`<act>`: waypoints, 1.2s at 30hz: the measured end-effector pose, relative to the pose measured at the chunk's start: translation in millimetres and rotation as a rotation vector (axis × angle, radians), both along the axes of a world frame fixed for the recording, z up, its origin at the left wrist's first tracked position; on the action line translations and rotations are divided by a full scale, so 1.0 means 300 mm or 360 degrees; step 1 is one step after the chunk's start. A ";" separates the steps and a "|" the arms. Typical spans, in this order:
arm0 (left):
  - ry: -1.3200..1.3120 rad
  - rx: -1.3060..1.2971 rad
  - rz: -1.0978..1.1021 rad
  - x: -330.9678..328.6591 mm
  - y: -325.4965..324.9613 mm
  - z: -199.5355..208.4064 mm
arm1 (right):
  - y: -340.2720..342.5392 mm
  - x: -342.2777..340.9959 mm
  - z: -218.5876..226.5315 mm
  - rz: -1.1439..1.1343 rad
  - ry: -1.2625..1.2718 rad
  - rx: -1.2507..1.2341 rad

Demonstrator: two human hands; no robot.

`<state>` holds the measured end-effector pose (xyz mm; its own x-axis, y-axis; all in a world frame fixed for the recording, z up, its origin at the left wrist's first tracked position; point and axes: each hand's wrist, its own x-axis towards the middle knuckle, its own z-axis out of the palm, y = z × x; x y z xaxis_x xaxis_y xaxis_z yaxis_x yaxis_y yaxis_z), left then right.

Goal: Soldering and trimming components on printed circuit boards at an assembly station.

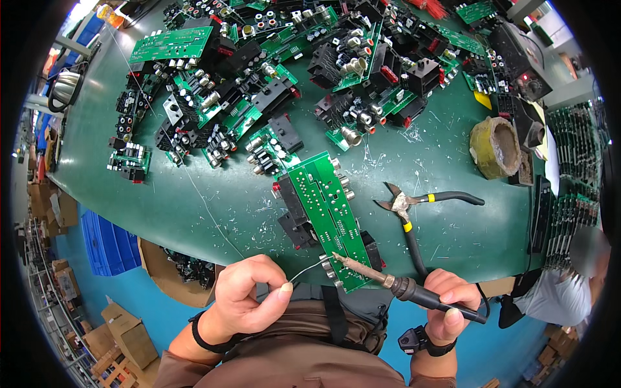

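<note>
A green circuit board [323,207] lies solder side up at the table's near edge, with black parts and silver jacks sticking out along its sides. My right hand [451,301] grips the black handle of a soldering iron [414,292], whose tip touches or hovers just over the board's lower left part. Thin solder wire [305,271] is pinched between the thumb and finger of my left hand [253,294]; its end meets the iron's tip. Side cutters [402,205] with black handles lie spread on the table, right of the board.
Many assembled boards [246,103] with jacks are heaped across the table's far side. A round yellow container [495,149] stands at the right near a black box [521,64]. On the floor at left are a blue crate [108,242] and cardboard boxes [129,336]. Another person [556,297] is at the right edge.
</note>
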<state>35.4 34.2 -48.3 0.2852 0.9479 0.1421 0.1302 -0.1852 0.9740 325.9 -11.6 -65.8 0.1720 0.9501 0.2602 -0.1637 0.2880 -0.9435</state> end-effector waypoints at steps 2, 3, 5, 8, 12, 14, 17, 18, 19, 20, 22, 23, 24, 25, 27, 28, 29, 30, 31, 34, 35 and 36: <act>0.0019 0.0007 -0.0010 -0.001 0.002 0.001 | 0.000 -0.001 0.000 -0.0003 -0.0006 0.0000; 0.0013 0.0013 -0.0012 -0.001 0.002 0.000 | 0.001 -0.002 0.001 -0.0005 -0.0009 0.0000; 0.0021 0.0025 -0.0022 -0.002 0.002 -0.002 | 0.001 -0.002 0.001 -0.0005 -0.0014 0.0002; -0.0031 0.0020 0.0009 -0.002 -0.002 -0.008 | 0.001 -0.002 0.002 -0.0004 -0.0018 0.0002; -0.0201 -0.0050 0.0081 -0.001 -0.011 -0.017 | 0.002 -0.001 0.002 0.0000 -0.0014 -0.0001; -0.0175 -0.0054 0.0075 -0.003 -0.014 -0.018 | 0.002 -0.001 0.003 0.0008 -0.0018 -0.0001; -0.0179 -0.0061 0.0076 -0.003 -0.016 -0.019 | 0.002 -0.001 0.003 0.0010 -0.0015 0.0002; -0.0200 -0.0071 0.0079 -0.003 -0.016 -0.019 | 0.003 -0.001 0.003 0.0010 -0.0014 0.0005; -0.0179 -0.0066 0.0078 -0.003 -0.016 -0.018 | 0.002 -0.002 0.004 0.0008 -0.0013 0.0001; -0.0177 -0.0068 0.0078 -0.003 -0.017 -0.018 | 0.002 -0.002 0.005 0.0006 -0.0013 -0.0003; -0.0172 -0.0066 0.0077 -0.002 -0.016 -0.017 | 0.001 -0.001 0.005 0.0006 -0.0012 -0.0007; -0.0171 -0.0063 0.0074 -0.001 -0.015 -0.017 | 0.001 -0.001 0.005 0.0008 -0.0011 -0.0007; -0.0189 -0.0066 0.0074 -0.001 -0.014 -0.016 | 0.000 -0.001 0.005 0.0010 -0.0011 -0.0007; -0.0155 -0.0059 0.0068 0.000 -0.012 -0.014 | 0.000 -0.002 0.004 -0.0010 0.0032 -0.0006; -0.0151 -0.0057 0.0062 0.000 -0.009 -0.010 | -0.001 -0.003 0.000 -0.0047 0.0123 -0.0003; -0.0099 -0.0038 0.0046 0.001 -0.008 -0.008 | -0.001 -0.004 -0.001 -0.0052 0.0111 0.0001; -0.0070 -0.0021 0.0031 0.001 -0.006 -0.005 | 0.000 -0.003 -0.002 -0.0051 0.0105 0.0005; -0.0050 -0.0005 0.0021 0.003 -0.004 -0.003 | 0.000 -0.003 -0.003 -0.0050 0.0099 0.0009; -0.0038 -0.0001 0.0017 0.005 -0.001 -0.002 | 0.000 -0.003 -0.003 -0.0052 0.0093 0.0007; -0.0025 0.0008 0.0016 0.011 0.004 0.000 | -0.001 -0.005 -0.002 -0.0059 0.0080 0.0002; -0.0016 0.0009 0.0013 0.013 0.005 0.001 | 0.000 -0.005 -0.001 -0.0062 0.0080 0.0002; -0.0021 0.0013 0.0012 0.014 0.007 0.003 | 0.000 -0.006 -0.001 -0.0065 0.0079 0.0002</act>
<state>39.5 36.2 -47.4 0.2764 0.9487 0.1536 0.1189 -0.1923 0.9741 324.2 -11.5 -66.0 0.2232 0.9417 0.2517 -0.1985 0.2967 -0.9341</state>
